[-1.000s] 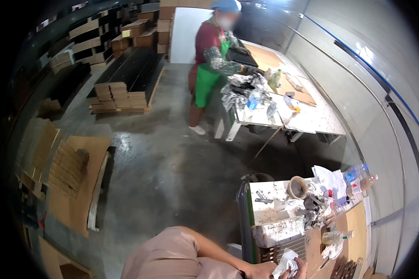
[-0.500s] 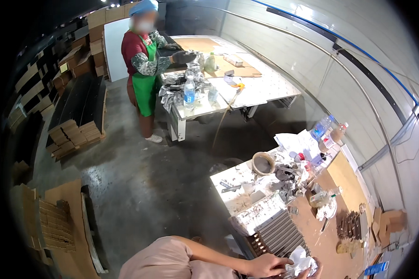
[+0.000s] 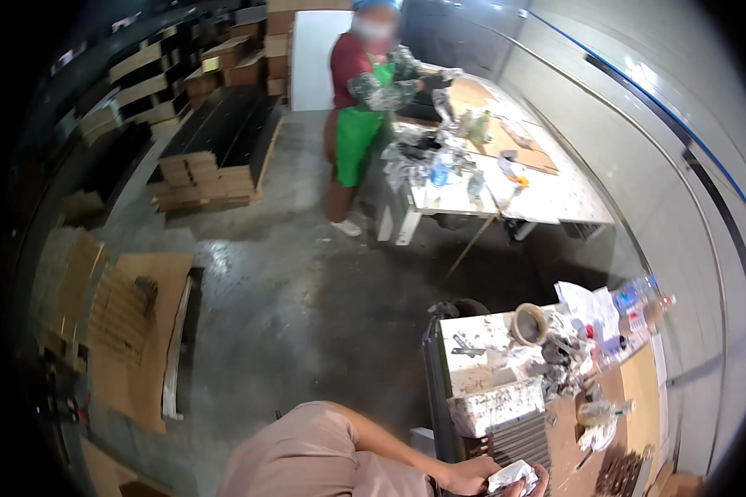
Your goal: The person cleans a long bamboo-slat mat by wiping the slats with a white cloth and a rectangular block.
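Note:
At the bottom edge, my left hand (image 3: 471, 475) has its fingers curled beside a crumpled white rag (image 3: 512, 475). What lies inside those fingers is hidden. My right hand (image 3: 540, 479), only partly in the picture, wraps the rag from the other side. Just beyond my hands, a row of narrow grey-brown strips (image 3: 518, 441) lies side by side on the workbench. A paint-smeared white block (image 3: 496, 407) sits against their far end.
Farther along the bench stand a round pot (image 3: 529, 325), crumpled dirty rags (image 3: 560, 351), a glass bottle (image 3: 598, 412) and plastic bottles (image 3: 635, 293). A co-worker in a green apron (image 3: 360, 147) stands at another white table (image 3: 472, 199). Stacked dark boards (image 3: 215, 141) rest on the floor.
The view has swung left, so the benches and co-worker appear farther right. My hands have drawn closer together around the rag. The co-worker's arms have shifted.

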`<state>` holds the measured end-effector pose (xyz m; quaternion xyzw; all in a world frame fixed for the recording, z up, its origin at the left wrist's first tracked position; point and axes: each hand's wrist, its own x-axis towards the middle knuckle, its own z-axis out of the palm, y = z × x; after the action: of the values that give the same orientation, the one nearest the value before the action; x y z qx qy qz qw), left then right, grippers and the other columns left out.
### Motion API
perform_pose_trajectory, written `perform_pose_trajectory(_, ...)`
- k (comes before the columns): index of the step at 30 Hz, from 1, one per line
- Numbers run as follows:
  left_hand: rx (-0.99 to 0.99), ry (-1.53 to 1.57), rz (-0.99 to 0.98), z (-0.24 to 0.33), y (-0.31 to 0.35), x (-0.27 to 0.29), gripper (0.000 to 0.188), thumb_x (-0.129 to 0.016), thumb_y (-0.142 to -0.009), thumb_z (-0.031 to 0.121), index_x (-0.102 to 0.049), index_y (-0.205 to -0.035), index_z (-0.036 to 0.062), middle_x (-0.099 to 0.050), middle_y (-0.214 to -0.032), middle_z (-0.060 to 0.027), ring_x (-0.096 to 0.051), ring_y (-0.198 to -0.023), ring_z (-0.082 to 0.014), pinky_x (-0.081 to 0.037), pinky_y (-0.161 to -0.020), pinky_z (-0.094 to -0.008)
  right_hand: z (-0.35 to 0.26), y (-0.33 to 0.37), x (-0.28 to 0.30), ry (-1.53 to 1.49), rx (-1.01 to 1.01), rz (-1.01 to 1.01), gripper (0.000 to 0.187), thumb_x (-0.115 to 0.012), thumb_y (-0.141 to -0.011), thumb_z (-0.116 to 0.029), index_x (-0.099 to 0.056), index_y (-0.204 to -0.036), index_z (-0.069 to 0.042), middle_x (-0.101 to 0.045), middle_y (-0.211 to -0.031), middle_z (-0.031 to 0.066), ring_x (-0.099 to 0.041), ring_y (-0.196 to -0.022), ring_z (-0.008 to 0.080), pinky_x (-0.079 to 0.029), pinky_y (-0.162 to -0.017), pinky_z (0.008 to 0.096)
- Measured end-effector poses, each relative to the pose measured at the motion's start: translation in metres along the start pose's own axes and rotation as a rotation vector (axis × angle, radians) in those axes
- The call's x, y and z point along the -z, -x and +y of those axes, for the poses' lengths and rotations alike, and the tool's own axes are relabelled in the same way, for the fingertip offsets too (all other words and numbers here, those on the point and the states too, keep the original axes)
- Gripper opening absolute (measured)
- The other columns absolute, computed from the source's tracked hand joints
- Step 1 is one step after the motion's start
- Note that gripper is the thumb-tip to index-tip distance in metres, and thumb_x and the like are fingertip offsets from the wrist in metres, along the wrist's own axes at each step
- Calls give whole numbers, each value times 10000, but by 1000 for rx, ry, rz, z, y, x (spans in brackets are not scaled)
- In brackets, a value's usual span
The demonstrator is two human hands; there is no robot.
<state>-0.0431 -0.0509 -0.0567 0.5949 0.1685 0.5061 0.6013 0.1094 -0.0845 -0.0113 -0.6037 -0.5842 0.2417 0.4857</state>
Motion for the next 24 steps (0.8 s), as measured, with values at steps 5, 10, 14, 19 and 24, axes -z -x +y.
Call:
perform_pose_trajectory(5, 29, -85, 91, -23, 17, 24, 146, -622, -865, 56, -712, -966, 1, -736, -868, -131, -666, -837, -179, -512, -749, -376, -5, -23, -30, -39, 247, -130, 361, -608, -926, -166, -599, -1210, 57, -661, -988, 156, -630, -873, 237, -528, -786, 361)
perform_pose_trajectory(10, 116, -34, 136, 21, 31, 54, 219, -688, -838, 91, -690, -1037, -2, -720, -905, -158, -658, -834, -223, -505, -768, -366, -39, -28, -59, -167, 156, -322, 355, -634, -943, -210, -618, -1189, 45, -663, -992, 149, -623, -894, 237, -521, -797, 364)
perform_pose_trajectory(14, 85, -217, 316, 45, 42, 75, 129, -678, -849, 77, -674, -938, -17, -684, -778, -177, -662, -696, -223, -492, -647, -377, -36, -37, -65, -170, 114, -432, 347, -650, -952, -229, -641, -1194, 20, -639, -896, 91, -568, -717, 149, -471, -633, 295)
perform_pose_trajectory(19, 77, -535, 708, 55, 73, 137, 187, -631, -935, 76, -713, -1082, -7, -743, -946, -150, -731, -888, -242, -562, -820, -372, -28, -47, -75, -213, 134, -428, 279, -640, -960, -193, -671, -1170, -13, -518, -642, -31, -398, -471, 51, -290, -433, 229)
perform_pose_trajectory(24, -3, -244, 1204, 113, 150, 207, 254, -616, -947, 28, -642, -1197, -11, -724, -958, -112, -712, -825, -171, -584, -725, -309, -29, -47, -75, -301, 77, -502, 288, -640, -964, -197, -654, -1184, -11, -500, -603, -30, -416, -462, 55, -285, -431, 232)
